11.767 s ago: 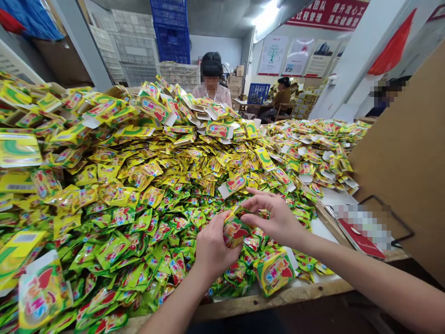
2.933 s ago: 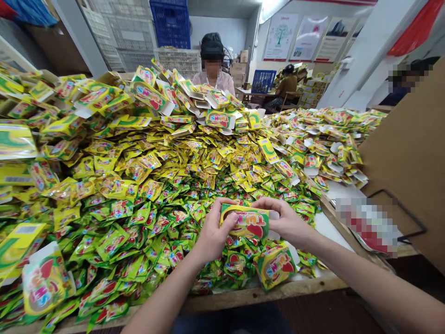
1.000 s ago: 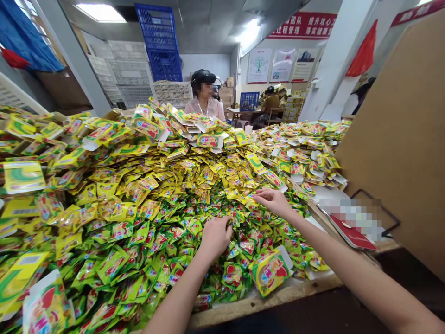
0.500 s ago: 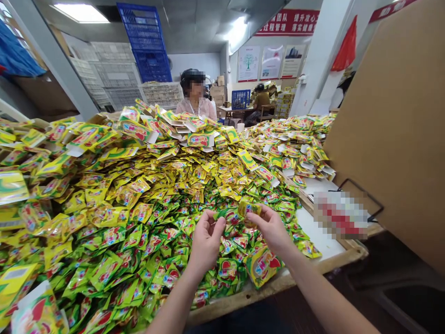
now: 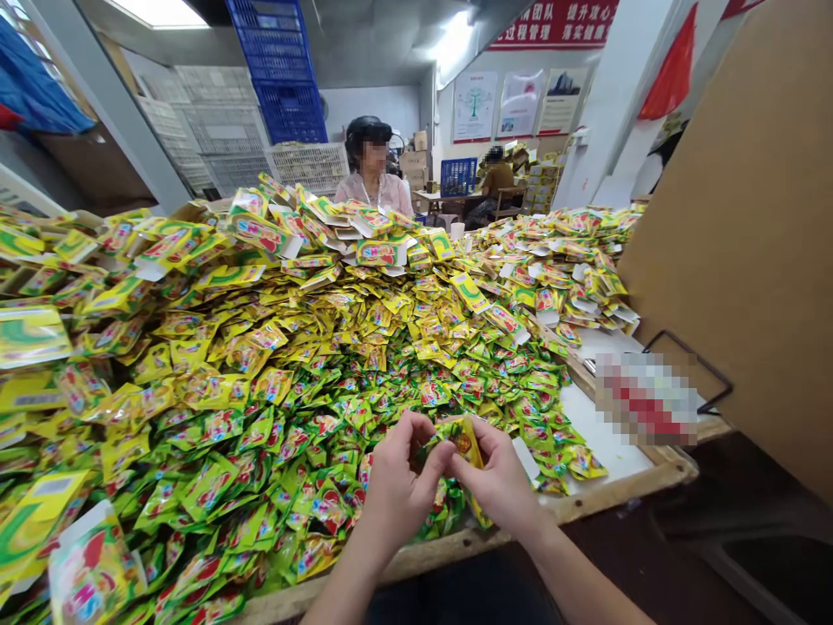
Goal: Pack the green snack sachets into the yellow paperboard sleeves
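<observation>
Heap (image 5: 292,382) of green-and-yellow sachets covers the counter (image 5: 612,447) and rises beyond the fingers; its nearest sachets lie just under both hands. Flat printed cartons (image 5: 260,230) sit on the far crest. A person (image 5: 372,169) sits behind the heap. A brown cardboard sheet (image 5: 748,217) stands well to the right of the right hand.

Left hand (image 5: 396,486) and right hand (image 5: 501,477) meet above the near counter edge, and the fingers (image 5: 495,434) of both pinch one packet (image 5: 465,438) between them. The packet is small, glossy and crinkled, yellow-green with an orange-red print, and held nearly upright. The thumbs hide its lower part.
</observation>
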`<state>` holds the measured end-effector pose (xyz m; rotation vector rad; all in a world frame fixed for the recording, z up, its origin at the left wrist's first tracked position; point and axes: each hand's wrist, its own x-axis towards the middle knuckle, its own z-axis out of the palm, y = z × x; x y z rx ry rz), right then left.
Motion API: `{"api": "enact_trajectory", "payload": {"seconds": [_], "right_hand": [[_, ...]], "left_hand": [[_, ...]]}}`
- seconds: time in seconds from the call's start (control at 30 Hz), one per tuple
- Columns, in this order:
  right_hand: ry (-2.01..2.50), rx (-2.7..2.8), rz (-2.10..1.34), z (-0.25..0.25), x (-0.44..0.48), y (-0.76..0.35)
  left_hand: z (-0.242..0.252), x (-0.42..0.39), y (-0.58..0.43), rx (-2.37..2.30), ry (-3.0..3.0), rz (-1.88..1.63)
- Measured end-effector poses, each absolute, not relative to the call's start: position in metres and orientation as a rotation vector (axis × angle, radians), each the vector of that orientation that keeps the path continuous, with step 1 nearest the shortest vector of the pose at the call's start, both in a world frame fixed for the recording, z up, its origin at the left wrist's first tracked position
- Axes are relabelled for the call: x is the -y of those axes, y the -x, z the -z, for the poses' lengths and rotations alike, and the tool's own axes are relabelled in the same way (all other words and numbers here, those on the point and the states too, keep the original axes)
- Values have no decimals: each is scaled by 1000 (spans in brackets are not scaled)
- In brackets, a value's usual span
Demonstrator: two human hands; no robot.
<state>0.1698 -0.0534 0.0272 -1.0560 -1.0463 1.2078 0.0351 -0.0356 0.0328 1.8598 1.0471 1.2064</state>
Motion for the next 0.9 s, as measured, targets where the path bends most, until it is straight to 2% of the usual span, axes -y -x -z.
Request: {"api": "enact_trajectory", "payload": {"seconds": [0.23,0.33,0.53,0.7,0.9], "right_hand": [[780,613,-1533,-26,65,-153],[768,500,-1597,-27,65,-153],[920,659,-1438,-24,61,-157],[934,615,-1315,-19,60,-153],[965,794,-1318,-17,68,-162]], "left_hand": [[-31,40,-55,-1058,-1379,-1491],[-28,40,-58,-1069,-1369,-1532],[-19,39,-48,-1188,-1716,-1471],[-14,40,-55,-1085,-1366,-1488],[-5,46,-65,-1093,-1318,-1527]]}}
